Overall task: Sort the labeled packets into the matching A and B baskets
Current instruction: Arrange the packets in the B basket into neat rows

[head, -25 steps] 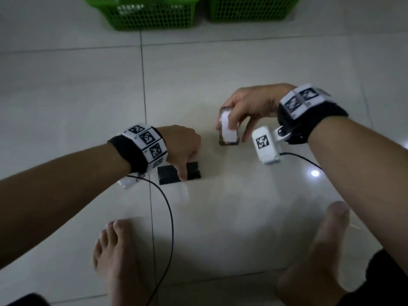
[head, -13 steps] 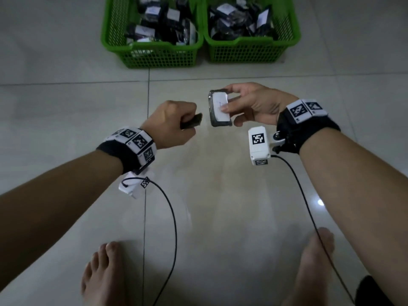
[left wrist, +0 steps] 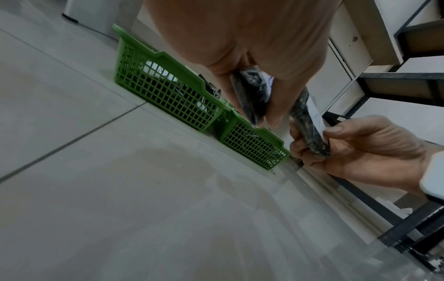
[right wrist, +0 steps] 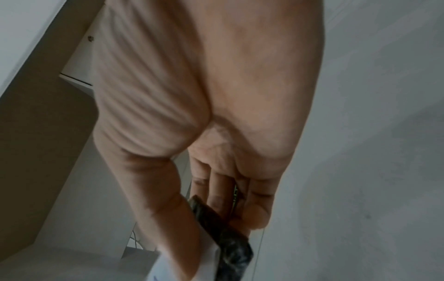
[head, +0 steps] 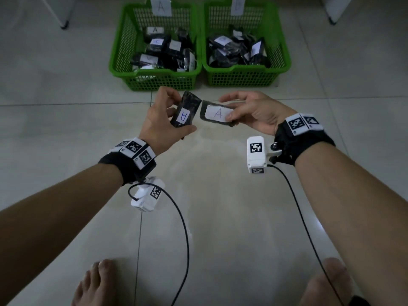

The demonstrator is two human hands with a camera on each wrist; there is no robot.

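My left hand (head: pixel 170 115) grips a dark packet (head: pixel 185 111) whose white label reads A, seen upside down. My right hand (head: pixel 240 111) pinches a second dark packet (head: pixel 217 114), also labelled A, thumb on the label. Both packets are held side by side above the floor, just in front of the baskets. The green basket marked A (head: pixel 154 82) stands at the back left and the green basket marked B (head: pixel 242 78) to its right; each holds several dark labelled packets. In the left wrist view the left packet (left wrist: pixel 250 95) and the right packet (left wrist: pixel 307 125) appear edge-on. The right wrist view shows the right packet (right wrist: pixel 225 245) between thumb and fingers.
Pale tiled floor (head: pixel 209 217) lies all around. My bare feet (head: pixel 95 283) are at the bottom edge. Camera cables (head: pixel 185 228) hang from both wrists. White furniture legs (head: pixel 64 25) stand at the back left, and a dark metal rack (left wrist: pixel 396 87) stands behind the baskets.
Both hands have lifted their packets off the floor and carried them forward toward the baskets. The left hand has turned its packet label-up. The view has tilted up, showing both baskets.
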